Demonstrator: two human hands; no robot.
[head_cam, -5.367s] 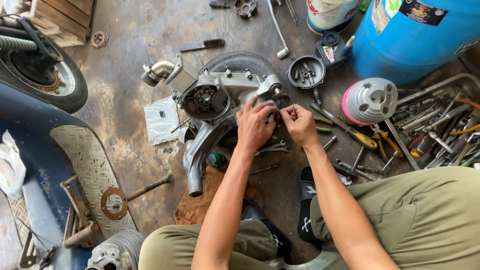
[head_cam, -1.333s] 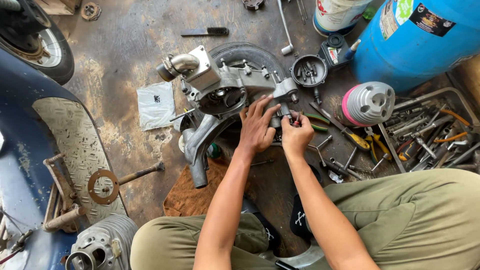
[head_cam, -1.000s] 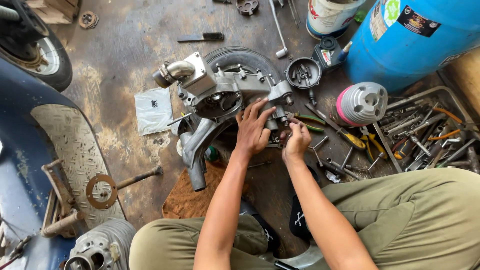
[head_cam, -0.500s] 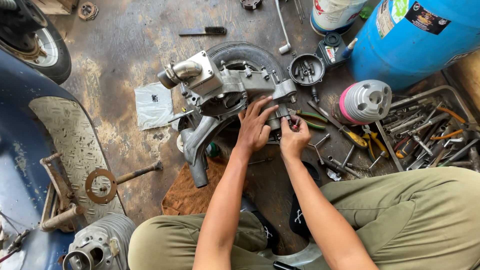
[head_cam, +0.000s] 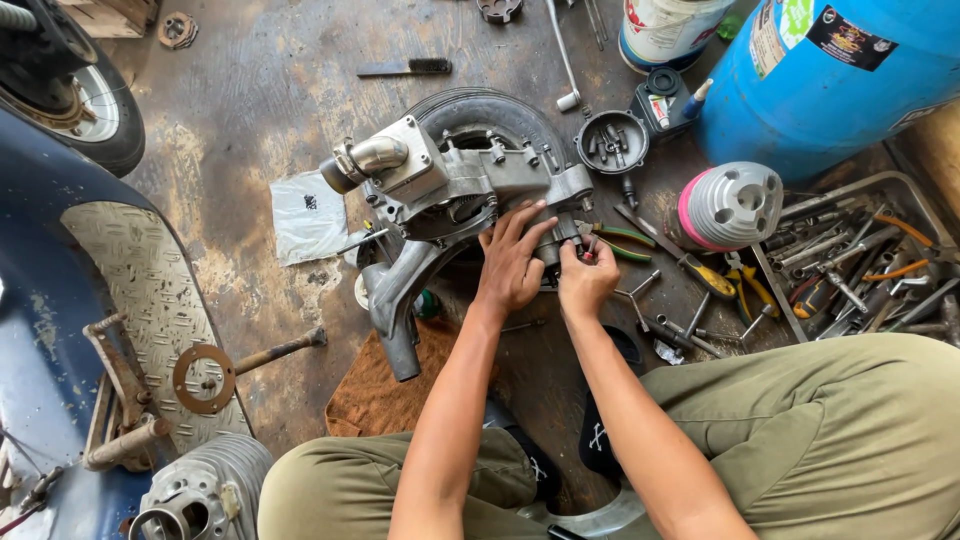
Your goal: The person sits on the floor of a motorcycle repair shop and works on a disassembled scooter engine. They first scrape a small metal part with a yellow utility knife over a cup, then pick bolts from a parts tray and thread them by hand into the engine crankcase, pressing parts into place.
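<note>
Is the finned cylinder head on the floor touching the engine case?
No: the cylinder head lies well apart from the engine case, with pliers between them.

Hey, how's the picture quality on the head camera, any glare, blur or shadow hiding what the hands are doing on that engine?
Head view: even daylight and sharp focus; the left hand and right hand are crisp on the engine case. Mild shine on the blue drum and finned cylinder, nothing washed out. Soft shadow under the case hides little. Slight wide-angle bending at the edges; the fingertips cover the small part being worked.
</note>
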